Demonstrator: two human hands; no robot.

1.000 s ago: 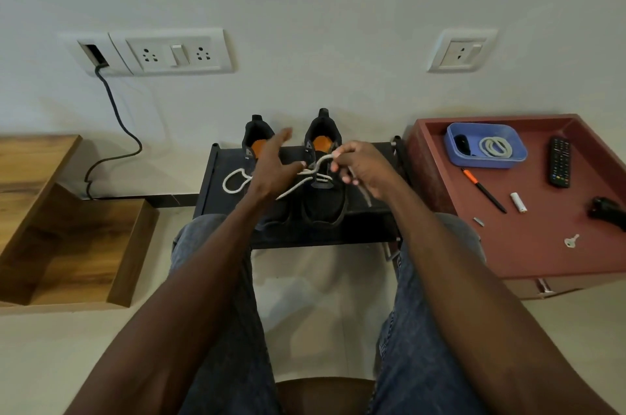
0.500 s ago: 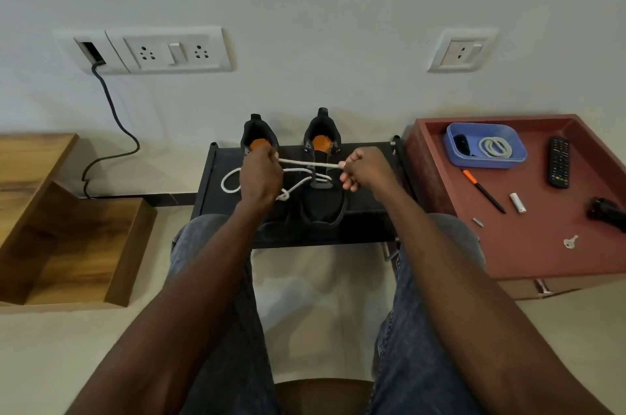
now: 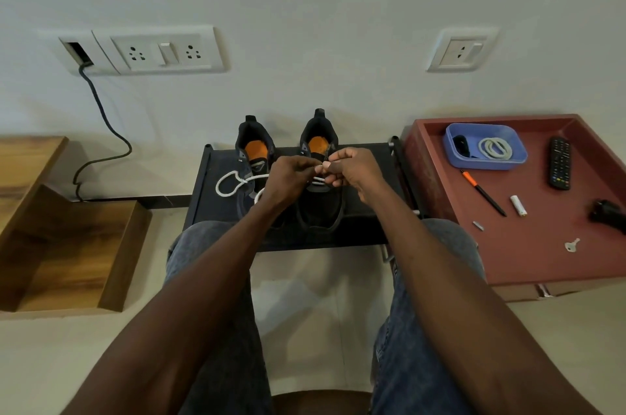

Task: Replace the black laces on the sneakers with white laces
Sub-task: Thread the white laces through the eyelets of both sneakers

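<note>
**Mia:** Two sneakers are sitting side by side on the black surface (image 3: 359, 221), at 12 o'clock from the person's knees. What is happening with them?

**Sam:** Both hands are meeting over the right sneaker (image 3: 320, 184). The left hand (image 3: 288, 177) is pinching the white lace (image 3: 233, 182), and the right hand (image 3: 352, 170) is pinching it too. Each grip is narrow, fingers curled tight on the lace, and the fingertips are almost touching near the top of the tongue.

**Mia:** Is the lace going in?

**Sam:** Yes. White rows are already crossing the right sneaker, just under the hands. I think they are working near the top holes, or starting a knot. I cannot tell which.

**Mia:** And the loose white loop?

**Sam:** It is lying at 9 o'clock from the hands, across the left sneaker (image 3: 254, 157) and the surface. I cannot tell if it belongs to the left sneaker or is spare lace from the right one.

**Mia:** So how much is left?

**Sam:** I am guessing the right sneaker is nearly done. How far the left one is, I cannot tell. More coiled white lace (image 3: 494, 147) is waiting in the blue tray (image 3: 515, 160) at 2 o'clock, on the red surface (image 3: 528, 255).
</note>
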